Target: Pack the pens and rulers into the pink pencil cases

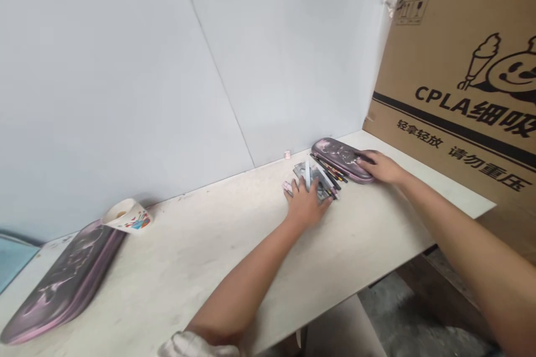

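My left hand lies with spread fingers on a loose pile of stationery, which holds a grey set square, pens and pencils. My right hand is cupped over the near end of a purple zip pencil case, lying just beyond the pile. Several pens and pencils lie against the case's edge. A small pink eraser sits behind the pile by the wall, and a pink item shows at my left fingertips.
A pale wooden tabletop runs along a white wall. A larger purple case and a tipped paper cup lie at the left, with a blue sheet beyond. A large cardboard box stands at the right end.
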Action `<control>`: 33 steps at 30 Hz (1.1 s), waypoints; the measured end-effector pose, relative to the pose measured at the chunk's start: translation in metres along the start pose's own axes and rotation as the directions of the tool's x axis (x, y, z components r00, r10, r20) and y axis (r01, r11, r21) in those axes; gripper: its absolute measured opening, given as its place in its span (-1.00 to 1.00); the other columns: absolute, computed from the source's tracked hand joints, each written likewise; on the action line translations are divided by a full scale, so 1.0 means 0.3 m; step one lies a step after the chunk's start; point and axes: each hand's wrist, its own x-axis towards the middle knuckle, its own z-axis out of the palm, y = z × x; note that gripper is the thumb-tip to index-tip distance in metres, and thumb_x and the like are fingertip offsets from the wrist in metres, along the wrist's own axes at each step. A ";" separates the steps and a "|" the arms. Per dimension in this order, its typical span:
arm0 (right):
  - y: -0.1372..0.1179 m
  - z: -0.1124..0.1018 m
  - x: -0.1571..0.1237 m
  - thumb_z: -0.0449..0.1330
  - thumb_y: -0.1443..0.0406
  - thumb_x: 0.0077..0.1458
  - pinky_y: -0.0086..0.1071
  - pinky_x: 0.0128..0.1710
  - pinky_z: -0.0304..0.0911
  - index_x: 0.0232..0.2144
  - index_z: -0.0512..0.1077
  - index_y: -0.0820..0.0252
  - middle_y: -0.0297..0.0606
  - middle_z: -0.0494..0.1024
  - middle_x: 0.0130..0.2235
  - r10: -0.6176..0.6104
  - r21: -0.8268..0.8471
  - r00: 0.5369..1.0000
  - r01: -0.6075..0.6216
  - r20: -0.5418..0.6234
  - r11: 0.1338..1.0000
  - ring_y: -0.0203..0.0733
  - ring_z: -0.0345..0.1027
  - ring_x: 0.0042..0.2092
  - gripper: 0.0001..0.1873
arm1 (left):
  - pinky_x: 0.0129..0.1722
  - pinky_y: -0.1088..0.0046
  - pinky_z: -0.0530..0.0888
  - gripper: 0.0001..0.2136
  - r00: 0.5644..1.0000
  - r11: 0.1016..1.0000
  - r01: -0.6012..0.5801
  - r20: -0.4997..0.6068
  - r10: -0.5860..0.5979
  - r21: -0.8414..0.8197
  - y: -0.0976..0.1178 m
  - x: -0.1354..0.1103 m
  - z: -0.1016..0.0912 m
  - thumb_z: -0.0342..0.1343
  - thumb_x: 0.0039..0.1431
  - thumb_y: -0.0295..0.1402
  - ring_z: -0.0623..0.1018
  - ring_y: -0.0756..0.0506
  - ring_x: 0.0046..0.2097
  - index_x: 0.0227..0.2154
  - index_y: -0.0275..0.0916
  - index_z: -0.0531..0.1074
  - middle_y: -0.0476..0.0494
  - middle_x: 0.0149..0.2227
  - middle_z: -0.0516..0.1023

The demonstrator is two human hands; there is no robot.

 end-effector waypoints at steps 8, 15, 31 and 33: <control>-0.184 0.093 -0.053 -0.10 -0.06 0.10 -0.16 -0.05 0.15 0.13 0.20 -0.08 -0.07 0.28 0.03 0.190 -0.085 0.980 -0.185 0.064 0.979 0.07 0.25 -0.02 -0.42 | 0.11 -0.21 -0.05 -0.28 0.993 0.998 0.061 -0.105 -0.058 0.030 0.034 0.123 0.056 -0.14 0.02 0.13 -0.08 -0.46 0.27 0.22 -0.04 -0.08 -0.30 0.29 -0.09; -0.402 0.133 -0.120 -0.12 -0.02 0.12 -0.16 -0.16 0.18 0.11 0.24 0.07 0.00 0.29 -0.07 0.159 -0.149 0.987 -0.153 0.030 0.977 0.10 0.23 -0.05 -0.42 | 0.13 -0.14 0.01 -0.32 0.997 0.996 0.021 -0.082 -0.013 0.092 -0.140 0.062 0.002 -0.07 0.05 -0.02 -0.03 -0.40 0.27 0.23 -0.05 -0.09 -0.28 0.29 -0.06; -0.883 0.303 -0.310 -0.10 0.00 0.13 -0.23 -0.20 0.19 0.10 0.23 0.10 -0.04 0.28 -0.12 -0.077 -0.096 0.987 0.090 0.140 0.991 0.00 0.28 -0.11 -0.44 | 0.14 -0.04 0.05 -0.39 0.970 0.973 0.192 -0.173 -0.169 0.127 -0.548 -0.362 -0.131 -0.08 0.09 -0.06 0.02 -0.36 0.27 0.20 -0.11 0.02 -0.29 0.25 0.05; -0.913 0.309 -0.323 -0.10 0.00 0.12 -0.24 -0.20 0.19 0.11 0.23 0.08 -0.05 0.28 -0.11 -0.092 -0.072 0.981 0.106 0.169 0.992 0.00 0.29 -0.10 -0.43 | 0.13 -0.06 0.05 -0.40 0.961 0.968 0.220 -0.198 -0.193 0.123 -0.569 -0.397 -0.136 -0.07 0.09 -0.06 0.04 -0.37 0.26 0.19 -0.12 0.04 -0.30 0.25 0.07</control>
